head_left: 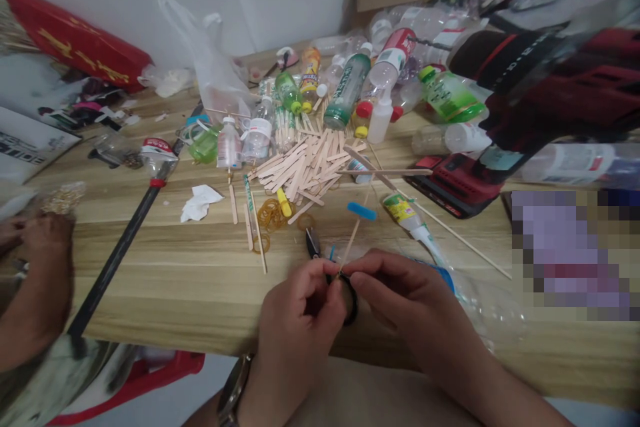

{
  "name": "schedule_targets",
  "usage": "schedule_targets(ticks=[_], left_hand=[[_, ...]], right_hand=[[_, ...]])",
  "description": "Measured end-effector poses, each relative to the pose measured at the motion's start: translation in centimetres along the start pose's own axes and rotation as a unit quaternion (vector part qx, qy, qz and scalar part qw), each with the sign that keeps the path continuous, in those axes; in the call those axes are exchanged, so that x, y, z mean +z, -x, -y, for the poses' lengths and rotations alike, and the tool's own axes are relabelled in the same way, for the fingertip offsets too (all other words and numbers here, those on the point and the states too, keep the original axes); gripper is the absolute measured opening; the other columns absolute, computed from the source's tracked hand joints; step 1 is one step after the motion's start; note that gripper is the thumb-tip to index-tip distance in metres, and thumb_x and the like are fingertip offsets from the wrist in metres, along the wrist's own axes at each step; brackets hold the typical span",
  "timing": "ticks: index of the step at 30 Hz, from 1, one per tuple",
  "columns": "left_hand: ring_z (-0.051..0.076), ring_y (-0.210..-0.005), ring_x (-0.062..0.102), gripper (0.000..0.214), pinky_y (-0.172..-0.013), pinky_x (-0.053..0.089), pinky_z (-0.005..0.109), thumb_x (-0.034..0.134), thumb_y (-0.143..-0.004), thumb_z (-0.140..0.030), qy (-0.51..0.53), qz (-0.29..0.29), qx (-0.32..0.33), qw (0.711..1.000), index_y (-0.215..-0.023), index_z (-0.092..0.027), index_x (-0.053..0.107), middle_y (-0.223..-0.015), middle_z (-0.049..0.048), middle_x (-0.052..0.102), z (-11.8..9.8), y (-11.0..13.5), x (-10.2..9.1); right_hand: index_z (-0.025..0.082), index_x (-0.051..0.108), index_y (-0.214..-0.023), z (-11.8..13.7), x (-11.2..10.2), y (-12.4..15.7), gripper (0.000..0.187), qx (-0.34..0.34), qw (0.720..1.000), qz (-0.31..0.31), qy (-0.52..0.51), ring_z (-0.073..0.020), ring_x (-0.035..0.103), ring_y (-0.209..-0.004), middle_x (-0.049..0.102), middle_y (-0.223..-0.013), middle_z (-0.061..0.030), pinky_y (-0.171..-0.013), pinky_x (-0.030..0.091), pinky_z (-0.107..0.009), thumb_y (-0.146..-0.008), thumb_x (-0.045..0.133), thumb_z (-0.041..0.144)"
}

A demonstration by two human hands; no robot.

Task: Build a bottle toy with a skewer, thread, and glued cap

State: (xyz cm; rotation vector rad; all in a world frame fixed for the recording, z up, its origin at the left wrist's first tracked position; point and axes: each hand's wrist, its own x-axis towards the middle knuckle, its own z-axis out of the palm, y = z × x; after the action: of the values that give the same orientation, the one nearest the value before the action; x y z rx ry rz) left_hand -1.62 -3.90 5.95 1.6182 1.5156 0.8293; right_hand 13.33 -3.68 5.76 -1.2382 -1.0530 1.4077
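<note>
On the near side of the pile of flat sticks (307, 164), the left hand (303, 310) pinches the low end of a thin stick (354, 235), thumb and forefinger all but closed. The stick leans up toward the pile's right edge, meeting a blue piece (361, 211). Farther right, the right hand (415, 300) pinches the same end just as narrowly. Light, even pressure should avoid snapping it.
</note>
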Motion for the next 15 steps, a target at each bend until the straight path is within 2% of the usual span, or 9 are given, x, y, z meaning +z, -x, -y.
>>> schedule_targets(ticks=[3,5,9,12,15], left_hand=[[0.011,-0.044,0.056,0.018,-0.046,0.040,0.020,0.053,-0.088,-0.022,-0.102,-0.001,0.054,0.993,-0.094,-0.021,0.070,-0.053,-0.0057,0.063,-0.1,0.0,-0.2],[0.013,-0.044,0.057,0.021,-0.045,0.040,0.022,0.050,-0.089,-0.021,-0.170,-0.001,0.082,0.982,-0.095,-0.020,0.070,-0.052,-0.0047,0.063,-0.3,-0.1,-0.4],[0.016,-0.050,0.064,0.023,-0.050,0.045,0.025,0.048,-0.091,-0.019,-0.266,-0.023,0.165,0.950,-0.098,-0.019,0.070,-0.058,-0.0007,0.069,-0.2,-0.1,-0.6],[0.018,-0.057,0.070,0.023,-0.054,0.050,0.026,0.047,-0.093,-0.016,-0.291,-0.040,0.219,0.931,-0.102,-0.018,0.068,-0.067,0.0024,0.075,0.1,0.0,-0.5],[0.019,-0.061,0.072,0.022,-0.055,0.052,0.027,0.047,-0.094,-0.017,-0.297,-0.042,0.234,0.925,-0.103,-0.016,0.067,-0.072,0.0043,0.077,0.3,0.0,-0.3]], right_hand=[[0.020,0.072,-0.072,0.1,0.0,0.1,0.012,0.007,1.000,0.011,-0.019,-0.0072,0.038,-0.045,0.046,-0.053,0.0058,-0.043,0.034,-0.018,-0.078,0.066,0.029],[0.020,0.073,-0.075,0.2,0.0,0.2,0.015,0.017,0.999,0.021,-0.020,-0.0069,0.037,-0.045,0.048,-0.055,0.0050,-0.042,0.031,-0.019,-0.081,0.065,0.031],[0.021,0.076,-0.080,0.4,-0.2,0.7,0.019,0.009,0.999,0.028,0.021,-0.0106,0.051,-0.053,0.056,-0.062,0.0018,-0.048,0.042,-0.021,-0.085,0.060,0.032],[0.023,0.076,-0.082,0.3,-0.4,0.8,0.022,-0.042,0.994,0.020,0.097,-0.0154,0.060,-0.063,0.062,-0.067,-0.0009,-0.056,0.048,-0.025,-0.087,0.057,0.033],[0.023,0.075,-0.086,0.2,-0.5,1.0,0.026,-0.089,0.982,0.025,0.166,-0.0168,0.063,-0.066,0.065,-0.070,-0.0023,-0.057,0.049,-0.027,-0.091,0.051,0.031]])
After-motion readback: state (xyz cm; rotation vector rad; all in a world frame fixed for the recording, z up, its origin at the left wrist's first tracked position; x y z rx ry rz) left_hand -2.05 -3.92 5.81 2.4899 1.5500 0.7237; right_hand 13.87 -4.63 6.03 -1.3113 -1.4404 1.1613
